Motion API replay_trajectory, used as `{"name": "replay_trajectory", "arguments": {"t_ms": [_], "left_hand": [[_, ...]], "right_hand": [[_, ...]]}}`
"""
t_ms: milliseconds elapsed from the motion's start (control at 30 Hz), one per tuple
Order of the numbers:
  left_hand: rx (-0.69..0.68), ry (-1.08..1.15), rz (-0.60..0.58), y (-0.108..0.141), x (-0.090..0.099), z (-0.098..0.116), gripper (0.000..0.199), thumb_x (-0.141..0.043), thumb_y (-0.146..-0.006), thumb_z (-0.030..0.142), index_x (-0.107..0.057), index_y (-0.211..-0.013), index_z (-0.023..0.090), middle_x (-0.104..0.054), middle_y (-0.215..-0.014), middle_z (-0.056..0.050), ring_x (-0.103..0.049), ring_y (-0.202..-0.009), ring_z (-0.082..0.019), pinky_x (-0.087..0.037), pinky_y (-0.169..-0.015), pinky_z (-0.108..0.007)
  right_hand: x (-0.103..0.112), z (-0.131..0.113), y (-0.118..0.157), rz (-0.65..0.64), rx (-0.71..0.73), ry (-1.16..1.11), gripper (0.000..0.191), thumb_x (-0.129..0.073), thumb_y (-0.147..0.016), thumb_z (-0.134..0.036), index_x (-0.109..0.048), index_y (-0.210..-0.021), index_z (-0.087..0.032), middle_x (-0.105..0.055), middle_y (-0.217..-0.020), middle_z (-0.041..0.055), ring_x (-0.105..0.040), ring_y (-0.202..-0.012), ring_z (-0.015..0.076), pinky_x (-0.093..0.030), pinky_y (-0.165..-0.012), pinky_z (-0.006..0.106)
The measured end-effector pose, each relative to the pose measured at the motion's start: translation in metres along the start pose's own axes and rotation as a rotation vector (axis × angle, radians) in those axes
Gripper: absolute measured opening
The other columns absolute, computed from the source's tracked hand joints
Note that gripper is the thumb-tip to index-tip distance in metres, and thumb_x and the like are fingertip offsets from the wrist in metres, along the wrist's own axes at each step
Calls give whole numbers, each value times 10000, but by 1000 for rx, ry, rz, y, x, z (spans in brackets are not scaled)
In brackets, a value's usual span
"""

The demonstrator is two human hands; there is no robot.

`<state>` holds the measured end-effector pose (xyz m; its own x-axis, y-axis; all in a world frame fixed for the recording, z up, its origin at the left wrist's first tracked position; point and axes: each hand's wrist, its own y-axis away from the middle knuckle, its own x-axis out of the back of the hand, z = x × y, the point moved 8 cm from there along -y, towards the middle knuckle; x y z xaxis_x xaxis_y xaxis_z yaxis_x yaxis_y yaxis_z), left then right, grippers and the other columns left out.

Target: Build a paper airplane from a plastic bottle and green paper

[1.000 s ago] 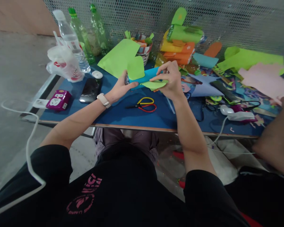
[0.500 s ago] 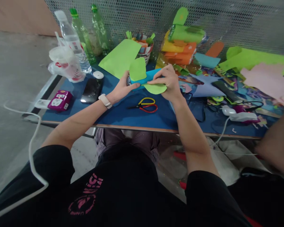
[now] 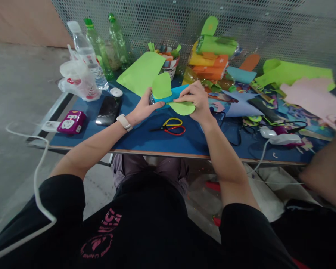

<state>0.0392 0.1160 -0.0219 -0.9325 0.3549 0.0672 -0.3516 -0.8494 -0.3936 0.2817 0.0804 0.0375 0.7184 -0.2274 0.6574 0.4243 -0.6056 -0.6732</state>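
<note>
My left hand is closed around the left end of a plastic bottle wrapped in blue paper, held above the table. Clear plastic shows at that end, beside my fingers. A rounded green paper piece stands up from the bottle's far side. A second green paper piece sticks out on the near side, under the fingers of my right hand. That hand presses its fingertips where this piece meets the blue paper. Below the bottle, scissors with one yellow and one red handle lie on the blue table.
A phone, a purple power socket and bottles are at left. A green sheet lies behind my hands. Paper-wrapped bottles, paper scraps and cables fill the right side. Another person's arm is at far right.
The whole view has shifted slightly, so the table appears a little lower. Both hands keep their hold on the bottle and the green paper, with hardly any movement.
</note>
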Motion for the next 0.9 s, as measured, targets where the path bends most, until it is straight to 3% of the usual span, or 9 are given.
{"name": "replay_trajectory", "arguments": {"t_ms": [333,600,733,900], "left_hand": [[-75,-98,7,-3,2,5,981,-1037,-906,839,-686,-1594,234,-775,-1653,-195,-576,-1778,-508,-474,-1504,-689],[-179,-150,22,-11,14,0,1033,-1011,-921,960,-679,-1627,284,-770,-1678,-145,-545,-1802,-495,-436,-1515,-670],[-156,-106,16,-11,13,1,1042,-1033,-868,982,-699,-1556,275,-796,-1648,-142,-589,-1753,-512,-490,-1479,-708],[17,41,33,-3,3,1,886,-1081,-869,872,-726,-1480,337,-850,-1539,-105,-699,-1596,-459,-611,-1369,-729]], "right_hand": [[3,0,-2,23,-24,6,655,-724,-1099,-995,-996,-1165,-402,-867,-1134,131,-785,-1246,456,-678,-1208,828],[17,-3,-3,163,-43,-72,697,-792,-1065,-1021,-965,-1377,-422,-938,-1089,86,-843,-1211,432,-739,-1188,797],[18,-5,-4,198,-60,-56,587,-824,-1109,-927,-934,-1448,-461,-942,-1058,45,-843,-1202,438,-721,-1214,855],[15,-6,-3,170,-104,-27,474,-943,-1108,-700,-887,-1509,-455,-961,-1127,61,-803,-1261,458,-720,-1221,851]]}}
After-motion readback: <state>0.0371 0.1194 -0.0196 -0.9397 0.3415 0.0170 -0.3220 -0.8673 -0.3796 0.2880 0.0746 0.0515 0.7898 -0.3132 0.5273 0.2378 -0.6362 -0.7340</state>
